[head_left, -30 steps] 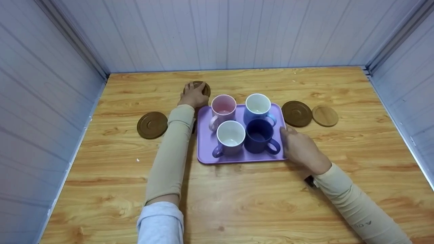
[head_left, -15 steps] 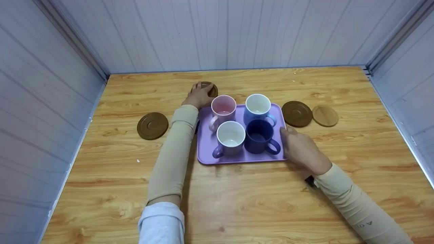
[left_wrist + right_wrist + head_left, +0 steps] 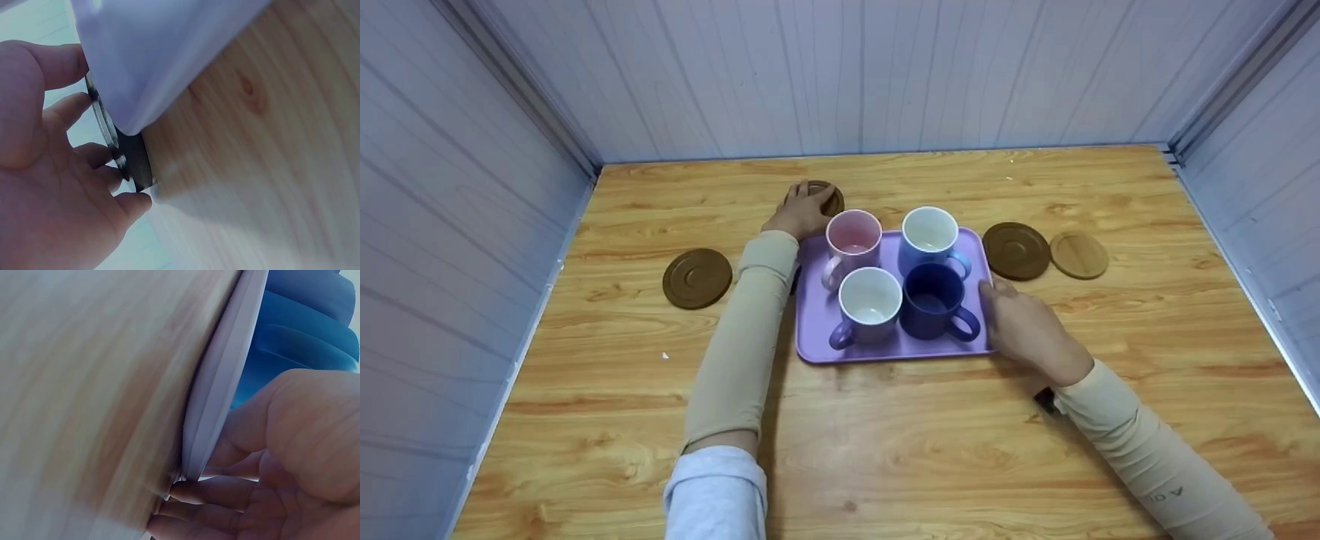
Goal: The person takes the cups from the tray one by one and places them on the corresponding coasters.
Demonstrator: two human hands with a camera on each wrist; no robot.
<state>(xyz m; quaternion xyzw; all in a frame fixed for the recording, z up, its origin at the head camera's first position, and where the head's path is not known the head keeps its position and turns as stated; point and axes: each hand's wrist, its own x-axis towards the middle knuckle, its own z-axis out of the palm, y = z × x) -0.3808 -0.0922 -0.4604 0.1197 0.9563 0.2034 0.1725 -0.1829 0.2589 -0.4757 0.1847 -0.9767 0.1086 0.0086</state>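
In the head view my left hand reaches behind the tray's left back corner and holds a brown round coaster. Seen from the left wrist, the hand has its thumb and fingertips against the dark coaster, close to the tray corner. The right hand grips the right edge of the purple tray, thumb at the rim and fingers low beside it. Several mugs stand upright on the tray: pink, light blue, grey with a white inside, and navy.
A brown coaster lies left of the tray on the wooden table. Close to the tray's right edge lies another brown coaster, with a light wooden disc beside it. Pale panel walls enclose the back and sides.
My left hand has slid the coaster behind the tray a little to the right, mostly in the first half second. The right hand, tray and mugs have stayed in place.
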